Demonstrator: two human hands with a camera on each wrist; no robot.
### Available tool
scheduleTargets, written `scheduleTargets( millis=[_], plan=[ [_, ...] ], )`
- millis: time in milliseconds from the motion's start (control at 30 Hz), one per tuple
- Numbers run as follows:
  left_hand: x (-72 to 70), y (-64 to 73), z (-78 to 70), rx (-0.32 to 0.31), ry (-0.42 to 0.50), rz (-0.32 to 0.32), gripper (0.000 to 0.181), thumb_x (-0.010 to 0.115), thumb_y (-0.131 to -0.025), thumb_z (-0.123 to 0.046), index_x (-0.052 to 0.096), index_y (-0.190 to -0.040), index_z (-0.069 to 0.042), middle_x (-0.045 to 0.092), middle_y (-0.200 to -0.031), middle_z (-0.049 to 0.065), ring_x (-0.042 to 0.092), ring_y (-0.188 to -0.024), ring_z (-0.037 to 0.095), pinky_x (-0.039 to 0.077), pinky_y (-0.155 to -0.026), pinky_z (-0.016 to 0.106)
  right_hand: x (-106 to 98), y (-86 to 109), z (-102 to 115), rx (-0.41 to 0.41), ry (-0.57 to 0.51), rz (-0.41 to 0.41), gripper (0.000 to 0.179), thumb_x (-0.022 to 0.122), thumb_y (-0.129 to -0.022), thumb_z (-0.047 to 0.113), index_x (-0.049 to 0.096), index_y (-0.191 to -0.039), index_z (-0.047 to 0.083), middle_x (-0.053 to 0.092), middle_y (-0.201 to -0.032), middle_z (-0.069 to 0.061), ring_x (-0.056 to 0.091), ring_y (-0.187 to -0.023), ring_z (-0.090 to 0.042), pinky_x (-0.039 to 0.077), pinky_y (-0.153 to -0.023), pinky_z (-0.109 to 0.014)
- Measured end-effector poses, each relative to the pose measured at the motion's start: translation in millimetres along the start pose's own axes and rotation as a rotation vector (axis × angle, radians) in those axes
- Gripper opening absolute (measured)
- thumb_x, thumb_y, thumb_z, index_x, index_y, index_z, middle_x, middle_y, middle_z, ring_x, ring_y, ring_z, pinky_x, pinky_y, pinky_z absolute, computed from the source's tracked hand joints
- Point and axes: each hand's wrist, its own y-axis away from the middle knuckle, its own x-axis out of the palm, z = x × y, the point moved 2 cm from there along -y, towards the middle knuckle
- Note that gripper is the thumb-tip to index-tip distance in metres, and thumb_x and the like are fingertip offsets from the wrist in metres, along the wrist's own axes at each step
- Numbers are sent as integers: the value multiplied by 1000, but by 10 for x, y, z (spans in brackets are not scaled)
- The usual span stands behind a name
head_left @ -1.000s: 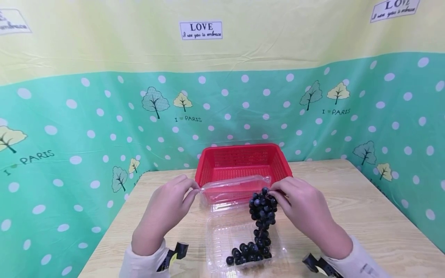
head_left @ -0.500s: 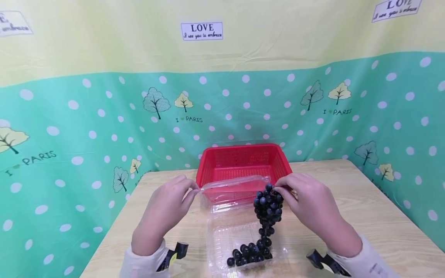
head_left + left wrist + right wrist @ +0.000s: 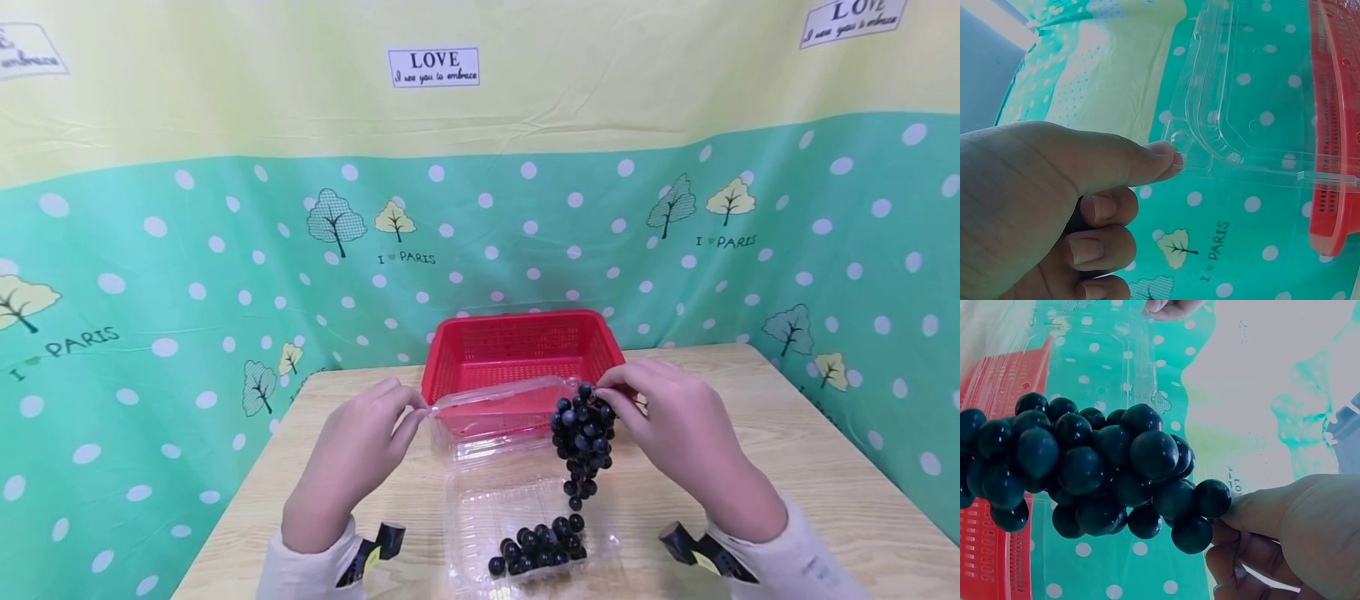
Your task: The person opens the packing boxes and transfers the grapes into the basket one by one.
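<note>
My left hand (image 3: 367,433) pinches the corner of a raised clear plastic lid (image 3: 510,408) between thumb and fingertip. The same lid corner (image 3: 1191,147) shows close up in the left wrist view. My right hand (image 3: 667,417) holds a bunch of dark grapes (image 3: 583,433) by its top, and the bunch hangs down over the clear plastic container (image 3: 480,525). In the right wrist view the grapes (image 3: 1085,462) fill the middle, with the thumb against the stem end. More dark grapes (image 3: 540,546) lie in the container's near part, below the hanging tip.
A red perforated basket (image 3: 525,329) stands at the back of the wooden table (image 3: 697,392), behind the lid. A patterned cloth (image 3: 525,208) rises behind the table and on both sides.
The right hand has risen and shifted slightly right. The hanging grapes have lifted, and a gap now shows between their tip and those lying below. The left hand stays still on the lid.
</note>
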Motion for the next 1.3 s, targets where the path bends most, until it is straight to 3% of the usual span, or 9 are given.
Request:
scheduleTargets(
  millis=[667,1300],
  plan=[
    [1,1,-5,5,6,-6,7,79,-90,-14,74,-92,-18,63,-82,-9,45,-62,4,45,-58,23,-10,-191,-112,-8,61,32,15,85,-85,17,72,-93,19,64,-83,9,54,-67,-7,51,-59,-28],
    [-7,-13,-4,-6,-5,12,6,77,-91,-14,74,-93,-19,62,-81,-9,44,-62,4,44,-57,23,-57,-405,-233,28,80,65,10,82,-88,13,75,-94,17,69,-87,5,58,-68,-9,48,-59,-29]
  ],
)
